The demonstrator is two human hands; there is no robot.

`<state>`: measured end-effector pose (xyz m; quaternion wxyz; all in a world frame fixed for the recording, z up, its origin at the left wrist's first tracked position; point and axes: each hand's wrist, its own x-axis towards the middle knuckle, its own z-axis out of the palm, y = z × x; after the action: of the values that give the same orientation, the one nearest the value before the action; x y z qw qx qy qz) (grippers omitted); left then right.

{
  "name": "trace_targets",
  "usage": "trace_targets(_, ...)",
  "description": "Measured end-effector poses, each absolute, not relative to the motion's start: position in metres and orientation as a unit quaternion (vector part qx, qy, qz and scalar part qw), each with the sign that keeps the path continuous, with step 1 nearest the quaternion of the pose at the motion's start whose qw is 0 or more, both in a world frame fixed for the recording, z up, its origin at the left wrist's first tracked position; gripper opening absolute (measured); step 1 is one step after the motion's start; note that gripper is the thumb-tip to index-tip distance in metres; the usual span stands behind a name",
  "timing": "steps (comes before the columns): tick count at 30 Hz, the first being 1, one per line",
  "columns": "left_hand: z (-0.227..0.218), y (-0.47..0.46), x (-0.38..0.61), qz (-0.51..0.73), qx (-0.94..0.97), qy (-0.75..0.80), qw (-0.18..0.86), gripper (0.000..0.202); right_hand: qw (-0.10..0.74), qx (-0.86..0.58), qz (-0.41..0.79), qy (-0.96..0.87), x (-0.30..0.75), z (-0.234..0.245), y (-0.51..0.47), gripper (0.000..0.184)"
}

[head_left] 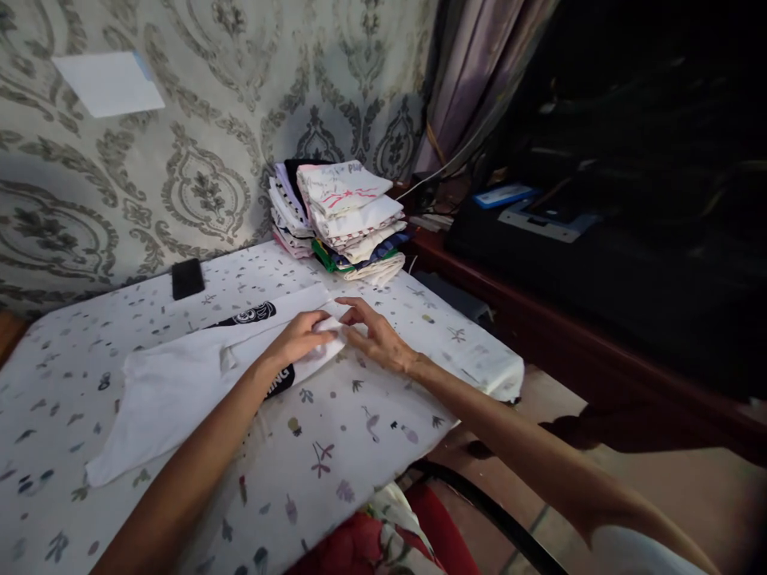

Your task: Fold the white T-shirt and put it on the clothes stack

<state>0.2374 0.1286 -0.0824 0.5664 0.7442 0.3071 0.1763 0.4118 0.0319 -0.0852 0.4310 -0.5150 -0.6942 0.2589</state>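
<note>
A white T-shirt (180,383) with a black printed panel lies spread on the patterned table cover (335,447). My left hand (300,337) is curled over the shirt's right end, pinching a fold of the white cloth. My right hand (377,335) lies beside it, fingers stretched out and pressing flat on the same edge of the shirt. Both forearms reach in from the lower edge of the view.
A stack of folded clothes (347,220) stands at the table's far right corner against the wall. A black phone (188,278) lies near the far edge. To the right is a dark wooden bench (539,311) with a black device on it. A red cushion (371,543) shows below.
</note>
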Motion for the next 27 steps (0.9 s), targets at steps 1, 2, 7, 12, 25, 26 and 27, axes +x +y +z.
trace_targets(1,-0.084,0.130,0.234,0.190,0.716,0.316,0.592,0.036,0.426,-0.519,0.263,-0.693,0.412,-0.087,0.033,0.053)
trace_targets(2,-0.084,0.131,0.230,0.209,0.685,0.326,0.617,0.037,0.416,-0.527,0.264,-0.693,0.411,-0.088,0.034,0.056)
trace_targets(7,-0.086,0.131,0.222,0.267,0.585,0.334,0.689,0.044,0.374,-0.607,0.207,-0.670,0.405,-0.094,0.046,0.034)
trace_targets(12,-0.087,0.125,0.225,0.266,0.625,0.311,0.665,0.044,0.365,-0.602,0.180,-0.687,0.414,-0.096,0.042,0.023)
trace_targets(25,-0.085,0.119,0.237,0.263,0.846,0.267,0.379,0.046,0.300,-0.647,0.208,-0.670,0.421,-0.084,0.029,0.022)
trace_targets(26,-0.084,0.118,0.231,0.277,0.857,0.275,0.337,0.045,0.291,-0.660,0.197,-0.664,0.420,-0.086,0.030,0.023)
trace_targets(27,-0.083,0.117,0.223,0.288,0.865,0.282,0.299,0.042,0.284,-0.667,0.191,-0.662,0.420,-0.088,0.031,0.023)
